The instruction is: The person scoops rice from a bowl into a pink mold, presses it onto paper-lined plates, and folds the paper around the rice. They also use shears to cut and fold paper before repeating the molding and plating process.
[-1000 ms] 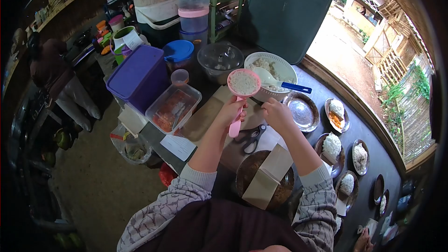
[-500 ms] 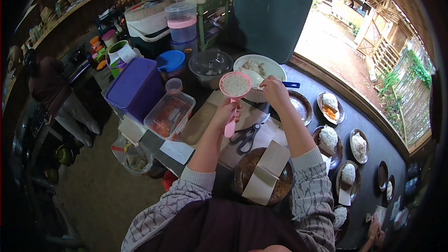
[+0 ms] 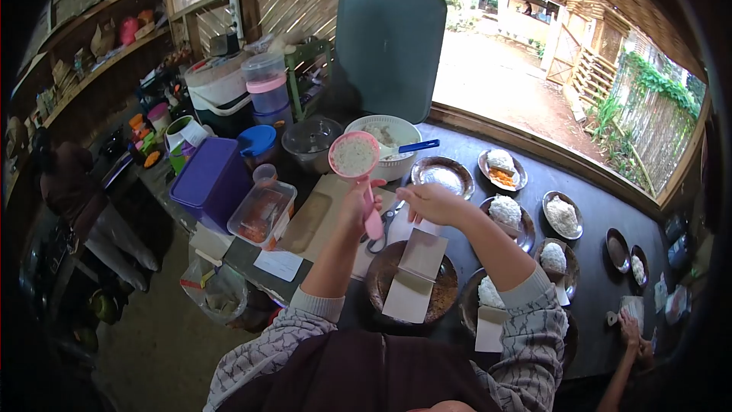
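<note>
A pink round scoop (image 3: 355, 156) filled with white rice is held up by its handle in my left hand (image 3: 363, 204). My right hand (image 3: 428, 203) is just right of the handle, fingers partly extended and holding nothing visible. Behind the scoop stands a white basket (image 3: 412, 130) with rice, and a blue-handled spoon (image 3: 419, 146) rests across it. Below my hands, a brown bowl (image 3: 438, 301) holds a folded piece of cardboard (image 3: 418, 267). Scissors (image 3: 379, 240) lie partly hidden behind my left hand.
Plates with rice mounds (image 3: 505, 211) line the right of the dark table. An empty brown plate (image 3: 442, 177) lies behind my right hand. A purple container (image 3: 212, 183) and a clear tub (image 3: 261, 214) stand left. A person (image 3: 76, 191) is far left; another person's hands (image 3: 633, 333) are lower right.
The view has shifted. My right hand has let go of the blue-handled spoon and come back toward my left hand, which still holds the scoop.
</note>
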The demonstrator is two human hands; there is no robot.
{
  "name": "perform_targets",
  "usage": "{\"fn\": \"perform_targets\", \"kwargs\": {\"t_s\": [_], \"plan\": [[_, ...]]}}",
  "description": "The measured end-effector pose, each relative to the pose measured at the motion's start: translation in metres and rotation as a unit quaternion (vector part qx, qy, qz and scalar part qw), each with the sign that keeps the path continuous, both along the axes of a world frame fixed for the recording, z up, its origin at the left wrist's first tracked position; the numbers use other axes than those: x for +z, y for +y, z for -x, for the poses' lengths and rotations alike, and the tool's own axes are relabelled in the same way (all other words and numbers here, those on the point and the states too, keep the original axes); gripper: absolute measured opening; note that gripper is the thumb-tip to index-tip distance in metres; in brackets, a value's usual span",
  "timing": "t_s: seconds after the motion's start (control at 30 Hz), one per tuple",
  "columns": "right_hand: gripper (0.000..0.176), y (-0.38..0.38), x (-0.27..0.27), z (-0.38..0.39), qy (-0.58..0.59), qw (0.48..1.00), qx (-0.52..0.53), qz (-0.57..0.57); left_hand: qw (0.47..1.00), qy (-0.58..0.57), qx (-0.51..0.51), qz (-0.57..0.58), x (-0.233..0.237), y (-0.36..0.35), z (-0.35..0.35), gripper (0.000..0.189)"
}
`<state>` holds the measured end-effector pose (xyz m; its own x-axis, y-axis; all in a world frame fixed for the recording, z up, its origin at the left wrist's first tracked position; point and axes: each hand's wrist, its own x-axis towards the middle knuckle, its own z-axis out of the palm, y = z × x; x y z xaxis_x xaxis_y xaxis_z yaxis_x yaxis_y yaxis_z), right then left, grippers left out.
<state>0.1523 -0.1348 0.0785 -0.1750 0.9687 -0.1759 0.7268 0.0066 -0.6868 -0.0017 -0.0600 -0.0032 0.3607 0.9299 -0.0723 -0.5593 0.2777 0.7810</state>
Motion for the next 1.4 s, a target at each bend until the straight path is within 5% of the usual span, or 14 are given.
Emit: {"fn": "perform_targets", "kwargs": {"t_s": [0.13, 0.2, 0.3, 0.4, 0.43, 0.47, 0.5, 0.53, 0.97, 1.17, 1.33, 1.4], "plan": [[0.052, -0.023, -0.042, -0.001, 0.129, 0.991, 0.029, 0.026, 0.998, -0.054, -0.017, 0.013, 0.002, -0.036, -0.027, 0.023], [0.043, -0.032, -0.066, 0.0, 0.299, 0.951, 0.004, 0.073, 0.998, -0.05, -0.046, 0.001, -0.002, -0.048, -0.031, 0.026], [0.025, -0.044, -0.084, -0.011, 0.378, 0.923, 0.016, 0.067, 0.994, -0.033, -0.098, -0.03, -0.007, -0.07, -0.037, 0.033], [0.013, -0.058, -0.101, -0.019, 0.255, 0.964, 0.061, -0.052, 0.988, 0.003, -0.14, -0.059, -0.005, -0.091, -0.041, 0.043], [0.015, -0.06, -0.105, -0.02, 0.02, 0.926, 0.181, -0.331, 0.987, 0.003, -0.145, -0.064, -0.007, -0.096, -0.043, 0.043], [0.015, -0.066, -0.108, -0.023, 0.017, 0.925, 0.181, -0.333, 0.986, 0.002, -0.149, -0.068, -0.009, -0.101, -0.045, 0.043], [0.017, -0.086, -0.083, -0.009, 0.199, 0.968, 0.079, -0.133, 0.986, -0.001, -0.152, -0.068, -0.005, -0.109, -0.046, 0.044], [0.019, -0.097, -0.068, -0.003, 0.364, 0.928, -0.028, 0.078, 0.986, -0.003, -0.151, -0.07, -0.003, -0.115, -0.047, 0.044], [0.025, -0.125, -0.065, -0.036, 0.387, 0.913, 0.017, 0.131, 0.968, 0.105, -0.167, -0.153, -0.018, -0.133, -0.034, 0.034], [0.027, -0.126, -0.059, -0.052, 0.403, 0.898, 0.053, 0.171, 0.88, 0.248, -0.311, -0.26, 0.008, -0.107, 0.016, 0.052], [0.027, -0.127, -0.057, -0.064, 0.408, 0.897, -0.018, 0.169, 0.834, 0.354, -0.253, -0.339, -0.022, -0.062, 0.019, 0.053], [0.027, -0.129, -0.051, -0.065, 0.385, 0.905, -0.032, 0.176, 0.765, 0.412, -0.273, -0.412, -0.024, -0.054, 0.019, 0.05]]}}
